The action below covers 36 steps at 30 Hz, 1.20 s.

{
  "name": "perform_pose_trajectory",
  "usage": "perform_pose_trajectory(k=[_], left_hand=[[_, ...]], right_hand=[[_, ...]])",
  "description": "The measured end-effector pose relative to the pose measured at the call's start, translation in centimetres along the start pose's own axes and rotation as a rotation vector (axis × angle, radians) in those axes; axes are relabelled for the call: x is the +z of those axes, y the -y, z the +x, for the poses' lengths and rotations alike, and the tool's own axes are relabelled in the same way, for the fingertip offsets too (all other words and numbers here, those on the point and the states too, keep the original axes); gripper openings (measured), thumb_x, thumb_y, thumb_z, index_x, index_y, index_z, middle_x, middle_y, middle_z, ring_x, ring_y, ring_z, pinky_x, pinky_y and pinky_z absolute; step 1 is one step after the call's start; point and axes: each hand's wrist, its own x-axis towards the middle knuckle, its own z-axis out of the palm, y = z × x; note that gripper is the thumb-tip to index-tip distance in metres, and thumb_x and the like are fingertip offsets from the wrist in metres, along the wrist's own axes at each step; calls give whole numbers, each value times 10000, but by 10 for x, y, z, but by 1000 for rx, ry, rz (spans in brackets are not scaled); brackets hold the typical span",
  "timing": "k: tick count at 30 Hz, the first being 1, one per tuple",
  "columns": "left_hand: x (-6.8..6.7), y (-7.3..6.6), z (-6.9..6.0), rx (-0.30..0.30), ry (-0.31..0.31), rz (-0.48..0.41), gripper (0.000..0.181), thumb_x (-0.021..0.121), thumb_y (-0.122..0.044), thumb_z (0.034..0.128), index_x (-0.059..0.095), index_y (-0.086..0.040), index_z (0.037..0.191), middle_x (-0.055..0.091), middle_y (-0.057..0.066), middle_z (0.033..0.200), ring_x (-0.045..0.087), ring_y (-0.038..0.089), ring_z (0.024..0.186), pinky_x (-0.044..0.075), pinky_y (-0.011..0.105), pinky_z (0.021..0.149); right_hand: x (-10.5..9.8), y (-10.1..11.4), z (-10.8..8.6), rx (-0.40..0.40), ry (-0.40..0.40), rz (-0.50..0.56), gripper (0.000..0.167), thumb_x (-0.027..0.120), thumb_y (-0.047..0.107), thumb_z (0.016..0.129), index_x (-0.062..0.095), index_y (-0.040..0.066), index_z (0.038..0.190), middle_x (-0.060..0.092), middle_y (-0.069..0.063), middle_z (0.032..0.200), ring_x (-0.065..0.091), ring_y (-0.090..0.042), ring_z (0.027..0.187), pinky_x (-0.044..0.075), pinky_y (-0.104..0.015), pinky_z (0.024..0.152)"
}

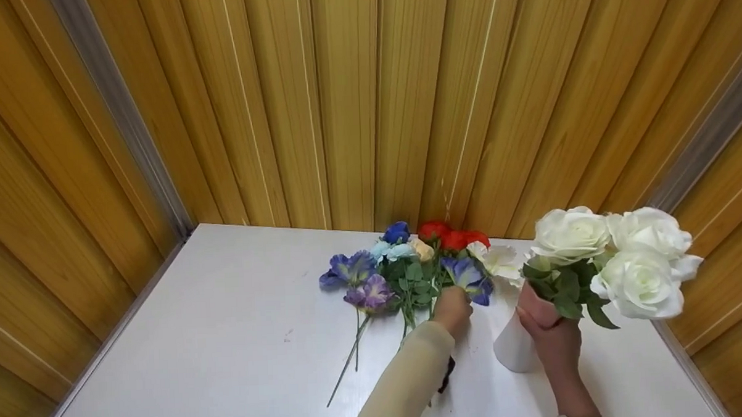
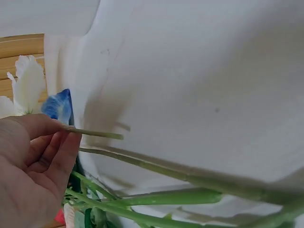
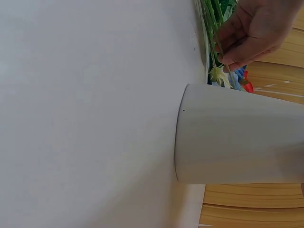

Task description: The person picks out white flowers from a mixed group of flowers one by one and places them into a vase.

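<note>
My left hand [image 1: 452, 310] pinches the thin stem [image 2: 97, 133] of a blue-violet artificial flower [image 1: 470, 280] between thumb and fingers. The cut end of the stem sticks out past the fingertips in the left wrist view. With my right hand [image 1: 558, 344] I grip the upper, pink part of a vase [image 1: 513, 345] whose lower body is white. Several big white roses [image 1: 639, 285] with dark green leaves stand in it, leaning right. In the right wrist view the vase's white side fills the lower right, and the right hand is almost wholly out of sight.
Left of the pinched flower lie purple flowers [image 1: 371, 293], a dark blue rose [image 1: 397, 232], pale blue blooms and green stems. Red flowers [image 1: 452, 238] and a white ruffled flower [image 1: 499, 261] lie behind it. The white table [image 1: 227, 337] meets a wood-panelled wall [image 1: 343, 111].
</note>
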Motion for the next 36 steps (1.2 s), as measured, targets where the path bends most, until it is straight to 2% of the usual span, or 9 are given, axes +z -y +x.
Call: perform_pose_trajectory(k=[3,4,6,11,14,18,24,30,36], left_hand=[[-7,-4,-2,-10,5,-85,50,718,6,874,738,-33,850,722,28,816,623,110,713,527,259,649],[-9,-5,-2,-17,6,-121,81,725,2,874,756,-35,939,746,41,888,643,112,751,547,263,678],[-11,-8,-1,-12,5,-196,111,709,20,877,729,-20,979,730,63,880,611,110,718,524,251,649],[-17,-11,2,59,-12,-339,157,637,71,866,686,0,996,672,63,793,496,79,641,404,205,564],[-29,-10,1,103,-40,-390,177,623,55,871,689,9,1028,714,92,869,547,67,697,439,191,596],[-56,-11,-1,145,-78,-478,112,638,-16,937,683,-12,1039,717,104,939,580,68,765,506,190,666],[-94,-25,-7,194,-113,-579,124,652,-118,990,664,-38,1084,701,88,1007,560,58,827,516,166,727],[-114,-48,-26,271,-177,-572,180,630,-150,1005,658,-71,1165,715,91,1086,582,78,918,518,162,838],[-121,-72,-50,460,-199,-648,170,604,-75,1005,636,-6,1156,732,179,1048,715,189,925,573,164,840]], right_hand=[[2,0,-1,11,9,4,921,801,235,846,269,-67,1535,488,-289,1458,476,-353,1290,404,-185,940],[2,0,-1,11,12,1,917,798,235,851,267,-63,1536,488,-283,1458,476,-346,1287,403,-187,945],[3,-1,-1,9,25,-10,917,789,247,867,247,-51,1544,476,-272,1461,468,-344,1279,424,-206,976],[2,-2,-2,-20,19,-16,924,783,236,871,228,-73,1543,463,-306,1460,468,-398,1290,427,-496,1070],[3,-2,-4,-32,9,-16,900,788,226,861,258,-71,1525,493,-293,1433,494,-381,1267,448,-231,968],[6,-3,-3,-57,13,-10,896,795,225,855,265,-68,1514,502,-284,1404,505,-380,1233,307,4,783],[3,-3,-1,-40,8,-28,890,785,244,871,257,-43,1528,498,-265,1422,495,-347,1238,347,-54,842],[0,-4,0,-31,17,-21,896,778,259,873,252,-42,1533,495,-267,1438,493,-344,1257,345,-83,857],[-1,-3,1,-37,21,-34,881,782,268,870,280,-64,1513,525,-305,1396,516,-386,1254,288,37,766]])
